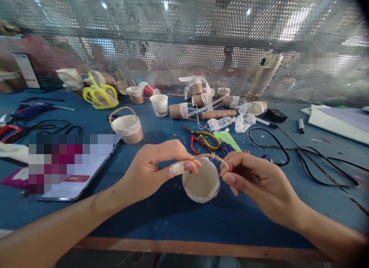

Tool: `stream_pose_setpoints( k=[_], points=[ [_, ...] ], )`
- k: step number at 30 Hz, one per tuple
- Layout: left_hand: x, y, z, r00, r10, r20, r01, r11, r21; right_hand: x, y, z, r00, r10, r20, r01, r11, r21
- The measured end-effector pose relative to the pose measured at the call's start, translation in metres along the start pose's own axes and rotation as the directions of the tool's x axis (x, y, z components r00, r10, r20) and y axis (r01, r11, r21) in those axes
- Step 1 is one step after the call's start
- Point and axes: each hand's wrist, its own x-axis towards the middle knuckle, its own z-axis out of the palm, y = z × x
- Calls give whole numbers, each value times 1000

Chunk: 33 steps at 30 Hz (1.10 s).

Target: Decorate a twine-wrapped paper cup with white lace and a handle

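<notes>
- Two hands were seen at the middle of the view, both closed on one small paper cup (201,184) held above the near part of the blue table (161,218).
- The left hand (152,168) was pinched on the cup's left rim, with a pale strip of tape wrapped round one finger.
- The right hand (253,181) was pinched on the right end of a twine handle (211,156) that arched over the cup's mouth.
- The underside of the cup and the fingers behind it were hidden, and how the handle was fixed to the rim could not be made out.
- A tablet (83,172) lay left of the hands; most of its screen was blurred out.
- Behind the left hand stood a finished cup basket (127,127) with a handle, well apart from the held cup.
- Scissors (203,141) lay just beyond the hands, and farther back a white cup (159,104) and a twine spool (218,114) were set among lace scraps.
- A black cable (302,160) was looped across the right side of the table.
- The table was backed by a perforated metal screen (184,37), through which only blurred shapes and lights could be seen.
- The table's near edge showed an orange-brown strip.
</notes>
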Motion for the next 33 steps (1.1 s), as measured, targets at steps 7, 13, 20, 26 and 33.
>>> stream_pose_setpoints(
  k=[7,13,20,26,33],
  points=[
    [2,-3,-1,999,-32,-22,32,999,26,1,3,0,996,-87,-10,84,987,-139],
    [2,-5,-3,993,-107,-42,111,989,99,4,-2,-5,987,-159,11,155,943,-294],
    [3,-1,-4,999,26,-48,-16,980,198,6,2,-5,991,-133,-12,123,939,-320],
    [3,0,-5,992,120,-46,-107,968,229,10,5,-4,971,-233,50,234,892,-387],
    [3,-6,-5,995,101,-26,-94,975,201,8,5,-7,968,-228,108,252,869,-426]
  ],
)
